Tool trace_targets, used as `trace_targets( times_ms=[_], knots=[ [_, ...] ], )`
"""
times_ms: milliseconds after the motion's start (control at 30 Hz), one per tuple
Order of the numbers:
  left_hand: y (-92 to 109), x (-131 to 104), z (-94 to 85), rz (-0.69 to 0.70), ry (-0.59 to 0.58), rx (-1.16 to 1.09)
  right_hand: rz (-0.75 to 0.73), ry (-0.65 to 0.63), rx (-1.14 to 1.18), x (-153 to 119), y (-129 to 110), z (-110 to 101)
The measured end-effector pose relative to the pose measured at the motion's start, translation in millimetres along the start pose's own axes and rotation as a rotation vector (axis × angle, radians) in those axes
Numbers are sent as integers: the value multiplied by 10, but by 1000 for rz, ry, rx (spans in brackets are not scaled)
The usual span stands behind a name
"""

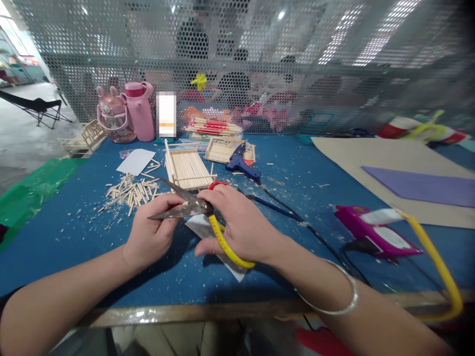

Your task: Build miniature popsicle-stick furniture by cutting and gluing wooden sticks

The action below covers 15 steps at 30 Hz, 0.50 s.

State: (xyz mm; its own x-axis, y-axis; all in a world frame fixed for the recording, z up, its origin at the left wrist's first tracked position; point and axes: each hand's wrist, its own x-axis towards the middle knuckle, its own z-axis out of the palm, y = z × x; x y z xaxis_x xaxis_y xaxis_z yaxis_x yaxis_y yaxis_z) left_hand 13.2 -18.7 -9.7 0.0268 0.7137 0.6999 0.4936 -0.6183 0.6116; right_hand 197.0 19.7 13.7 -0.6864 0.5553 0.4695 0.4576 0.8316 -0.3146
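1. The right hand [245, 217] grips dark metal scissors [201, 206] with red and yellow handles, just in front of a square frame of pale wooden sticks [189, 168]. Its spread handles keep the blades apart.
2. The left hand [152, 225] curls its fingers by the blades, maybe to steady something tiny; I cannot tell what.
3. Short pale wooden bits [137, 193] lie left of the frame, probably for easy reach.
4. A blue glue gun [241, 165] sits right of the frame, perhaps kept handy.
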Motion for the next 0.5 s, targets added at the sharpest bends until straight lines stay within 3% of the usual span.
trace_targets(
  times_ms=[500],
  knots=[
    [-1,-7,-17,50,-24,7,32,-33,63,-8,-17,-17]
  ],
)
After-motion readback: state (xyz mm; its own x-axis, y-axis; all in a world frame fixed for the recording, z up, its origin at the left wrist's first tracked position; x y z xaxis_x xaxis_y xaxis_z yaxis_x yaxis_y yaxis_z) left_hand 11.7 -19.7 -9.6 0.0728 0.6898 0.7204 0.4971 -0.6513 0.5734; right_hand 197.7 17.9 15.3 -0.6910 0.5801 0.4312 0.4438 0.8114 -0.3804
